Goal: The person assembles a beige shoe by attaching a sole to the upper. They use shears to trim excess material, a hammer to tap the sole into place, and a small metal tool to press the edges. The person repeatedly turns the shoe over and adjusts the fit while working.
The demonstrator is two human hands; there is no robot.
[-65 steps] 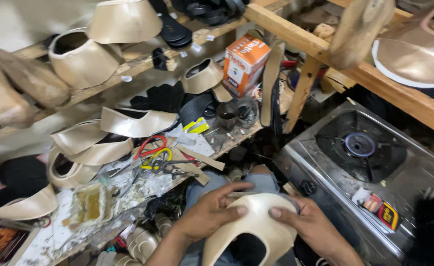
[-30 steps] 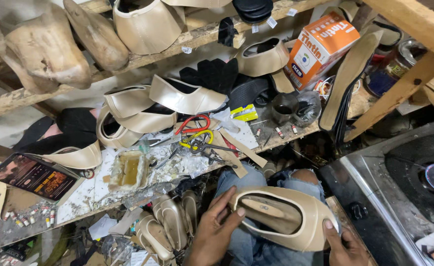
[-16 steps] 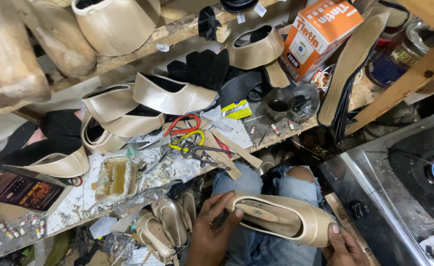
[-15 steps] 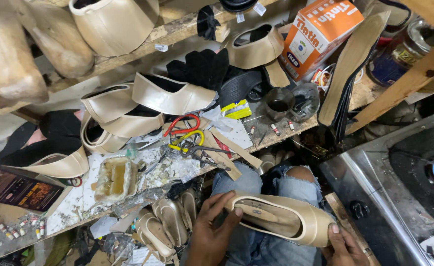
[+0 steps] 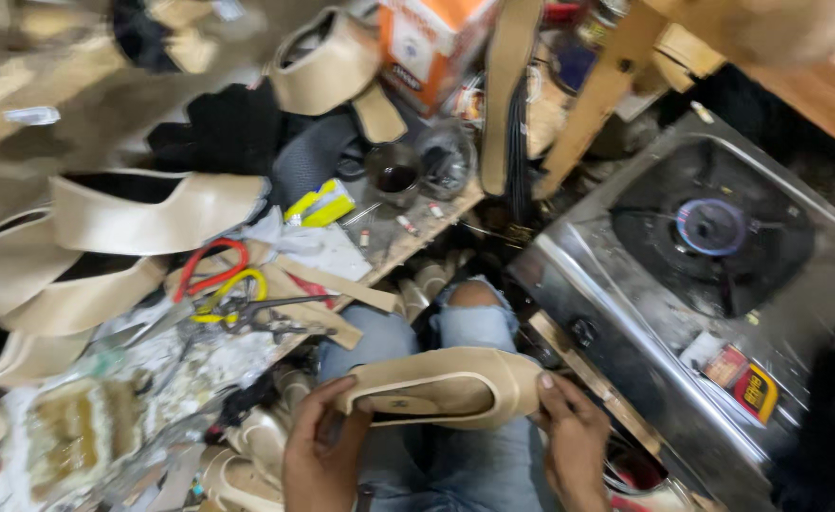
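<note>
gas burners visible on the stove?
1: a lit burner with blue flame, centre of the steel stove at right. More may lie outside the frame.

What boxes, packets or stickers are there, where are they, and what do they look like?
Carton: top middle of the workbench, boxy, orange and white.
Small packet: on the steel gas stove, lower right; flat, red, yellow and black.
Yellow packets: on the bench beside a dark cup.

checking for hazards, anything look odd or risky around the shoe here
Yes: the gas stove burner shows a blue flame with nothing on it, close to the beige shoe held by both hands, amid a cluttered bench.
</note>
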